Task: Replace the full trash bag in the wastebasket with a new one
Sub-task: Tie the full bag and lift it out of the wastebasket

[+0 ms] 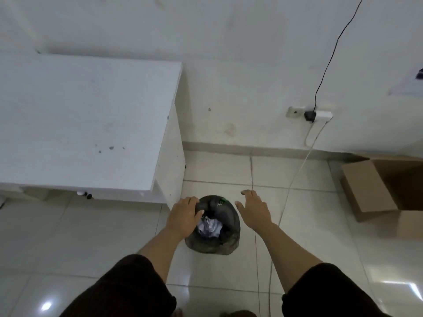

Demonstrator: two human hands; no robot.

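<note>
A small wastebasket [211,244] stands on the tiled floor below me, lined with a dark trash bag [226,216] that is folded over its rim. Crumpled white and bluish paper [209,226] fills the inside. My left hand [184,215] is at the basket's left rim, its fingers curled over the bag's edge. My right hand [254,209] hovers just right of the basket with fingers spread, touching nothing. No new bag is in view.
A white desk [80,124] stands to the left, its corner close to the basket. An open cardboard box [377,191] lies at the right. A white cable [290,191] runs from a wall socket [309,114] down across the floor past the basket.
</note>
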